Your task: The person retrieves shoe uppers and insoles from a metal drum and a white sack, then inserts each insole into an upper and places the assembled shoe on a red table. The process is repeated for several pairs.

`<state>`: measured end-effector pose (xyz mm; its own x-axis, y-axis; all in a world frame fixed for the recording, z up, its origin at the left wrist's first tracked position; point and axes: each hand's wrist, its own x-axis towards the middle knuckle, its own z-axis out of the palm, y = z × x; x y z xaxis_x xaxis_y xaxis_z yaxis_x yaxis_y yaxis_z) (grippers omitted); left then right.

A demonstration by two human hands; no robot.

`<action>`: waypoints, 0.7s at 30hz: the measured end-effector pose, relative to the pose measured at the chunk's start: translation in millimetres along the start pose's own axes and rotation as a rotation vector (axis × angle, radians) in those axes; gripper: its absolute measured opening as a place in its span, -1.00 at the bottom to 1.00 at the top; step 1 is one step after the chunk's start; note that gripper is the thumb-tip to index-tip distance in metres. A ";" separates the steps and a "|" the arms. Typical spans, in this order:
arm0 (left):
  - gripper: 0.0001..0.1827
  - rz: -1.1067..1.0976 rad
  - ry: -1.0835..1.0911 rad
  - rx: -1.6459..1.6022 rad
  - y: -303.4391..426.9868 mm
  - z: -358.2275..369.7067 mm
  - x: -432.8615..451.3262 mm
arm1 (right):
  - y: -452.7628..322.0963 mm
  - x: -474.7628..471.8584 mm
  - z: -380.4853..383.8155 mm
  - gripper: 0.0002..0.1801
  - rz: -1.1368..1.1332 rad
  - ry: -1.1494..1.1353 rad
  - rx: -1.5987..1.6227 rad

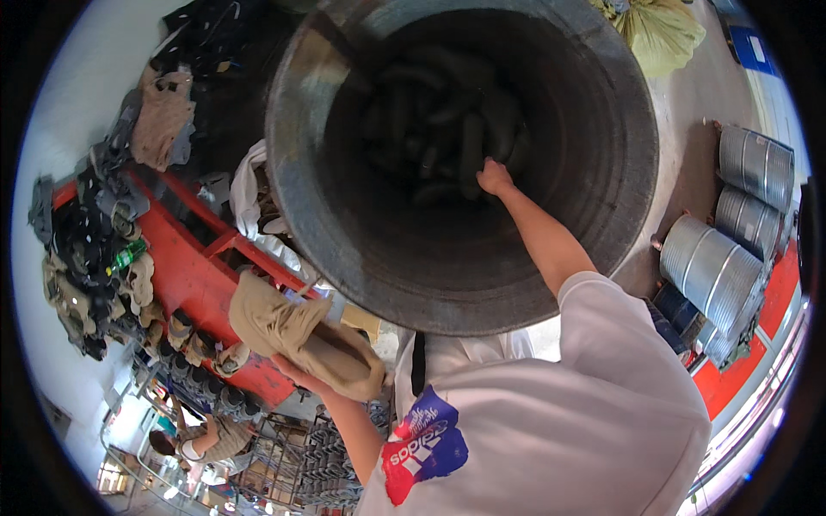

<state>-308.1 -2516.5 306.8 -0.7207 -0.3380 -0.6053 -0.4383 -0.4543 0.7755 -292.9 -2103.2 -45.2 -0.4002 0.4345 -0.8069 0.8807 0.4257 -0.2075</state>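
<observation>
A large round metal drum [623,161] with a wide rim stands open before me. Dark elongated pieces [472,155], dimly lit, lie inside it; their kind cannot be told. My right hand [495,176] reaches into the drum over these pieces, its fingers curled; whether it grips one is unclear. At the lower left, outside the rim, my left hand [300,374] supports a tan boot-like fabric shoe upper [303,335] from below. The upper has a wide opening towards me, and most of the left fingers are hidden beneath it.
A red bench [187,284] at left carries shoe uppers [184,329], dark cloth and a green bottle [127,256]. Metal barrels [710,271] lie at right. A yellow-green sack [658,32] stands at upper right. A co-worker [213,438] is near racks of shoes [332,458] at lower left.
</observation>
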 end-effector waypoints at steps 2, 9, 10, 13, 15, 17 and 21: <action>-0.18 0.008 0.011 0.063 -12.9 -11.3 -0.9 | 1.8 17.8 11.9 -0.28 0.067 0.027 0.072; -0.20 -0.021 0.168 0.142 -25.1 -26.6 7.4 | -12.5 78.1 43.2 0.03 0.170 0.182 0.233; -0.20 -0.029 0.233 0.134 -28.5 -22.6 5.4 | -27.7 76.4 37.3 0.12 0.229 0.149 0.204; -0.19 -0.064 0.287 0.077 -28.7 -20.0 5.8 | -38.2 99.3 50.8 0.30 0.162 0.260 0.276; -0.19 -0.090 0.184 -0.008 -30.6 -50.9 2.1 | -46.4 116.4 38.1 0.35 0.208 0.163 0.241; -0.19 -0.044 0.279 0.081 -26.8 -38.5 -3.8 | -38.4 113.2 35.6 0.31 0.210 0.105 0.228; -0.20 -0.050 0.172 -0.053 -25.6 -56.5 -3.3 | -38.5 88.4 10.0 0.21 0.056 -0.185 0.296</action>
<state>-264.2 -2550.3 278.8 -0.5939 -0.4480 -0.6682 -0.4391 -0.5155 0.7359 -359.6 -2089.1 -114.1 -0.3199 0.2884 -0.9025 0.9462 0.1452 -0.2890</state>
